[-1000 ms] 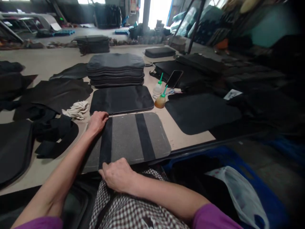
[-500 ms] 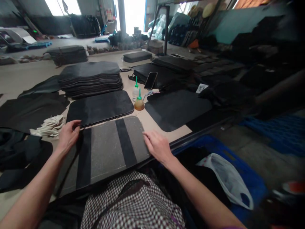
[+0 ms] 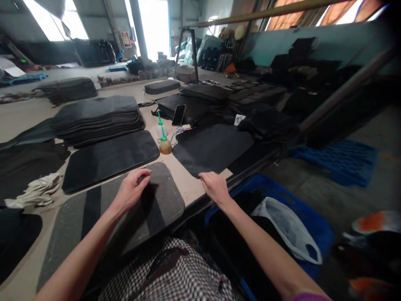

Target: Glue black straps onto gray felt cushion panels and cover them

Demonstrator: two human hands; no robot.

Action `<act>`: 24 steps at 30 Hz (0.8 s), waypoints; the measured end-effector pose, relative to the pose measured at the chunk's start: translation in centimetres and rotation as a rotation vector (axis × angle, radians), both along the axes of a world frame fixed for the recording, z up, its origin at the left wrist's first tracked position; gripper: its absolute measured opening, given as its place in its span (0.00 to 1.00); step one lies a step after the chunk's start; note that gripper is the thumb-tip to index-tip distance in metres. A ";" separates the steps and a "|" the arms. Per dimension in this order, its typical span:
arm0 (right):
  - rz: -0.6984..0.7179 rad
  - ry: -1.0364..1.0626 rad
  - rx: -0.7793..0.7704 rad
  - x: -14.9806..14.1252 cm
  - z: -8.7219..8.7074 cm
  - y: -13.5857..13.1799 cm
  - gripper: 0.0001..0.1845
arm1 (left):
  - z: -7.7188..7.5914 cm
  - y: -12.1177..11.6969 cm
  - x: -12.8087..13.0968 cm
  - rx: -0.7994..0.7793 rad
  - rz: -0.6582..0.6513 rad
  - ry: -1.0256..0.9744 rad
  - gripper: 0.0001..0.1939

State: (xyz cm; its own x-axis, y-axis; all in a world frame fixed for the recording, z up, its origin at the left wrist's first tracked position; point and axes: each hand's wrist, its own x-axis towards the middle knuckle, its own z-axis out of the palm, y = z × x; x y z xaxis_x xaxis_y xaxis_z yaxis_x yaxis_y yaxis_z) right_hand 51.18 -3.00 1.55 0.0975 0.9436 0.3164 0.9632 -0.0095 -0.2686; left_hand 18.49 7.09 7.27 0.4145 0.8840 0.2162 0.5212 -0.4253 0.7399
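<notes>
My right hand (image 3: 216, 188) pinches the near corner of a black sheet with rounded corners (image 3: 216, 144), which lies on the right part of the table. My left hand (image 3: 133, 188) hovers over a grey board (image 3: 119, 205) in front of me, thumb and fingers apart with nothing between them. Two dark strips run across that board, and my left hand and forearm partly hide it. Just behind it lies a low pile of black rounded panels (image 3: 112, 159).
Two green-tipped squeeze bottles, the nearer holding amber liquid (image 3: 166, 146), stand by a phone (image 3: 179, 115). A tall stack of dark panels (image 3: 97, 117) rises at back left. White gloves (image 3: 37, 190) lie left. Below the table edge, a blue crate (image 3: 313, 225) holds a plastic bag (image 3: 286, 228).
My view has turned right. My right hand has left the grey board's right edge and taken the black sheet's corner. My left hand has moved rightward over the board.
</notes>
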 end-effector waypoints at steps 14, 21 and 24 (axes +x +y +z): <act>-0.231 0.476 0.262 2.4 2.8 -0.2 0.17 | 0.5 -3.0 9.5 -0.594 -0.077 -0.410 0.18; 0.108 0.383 0.322 -1.4 3.8 -2.8 0.11 | 1.1 -3.7 11.5 -1.004 -0.104 -0.755 0.27; 0.265 0.342 0.221 -4.1 3.6 -4.5 0.13 | 0.4 -3.9 12.3 -1.030 -0.058 -0.775 0.28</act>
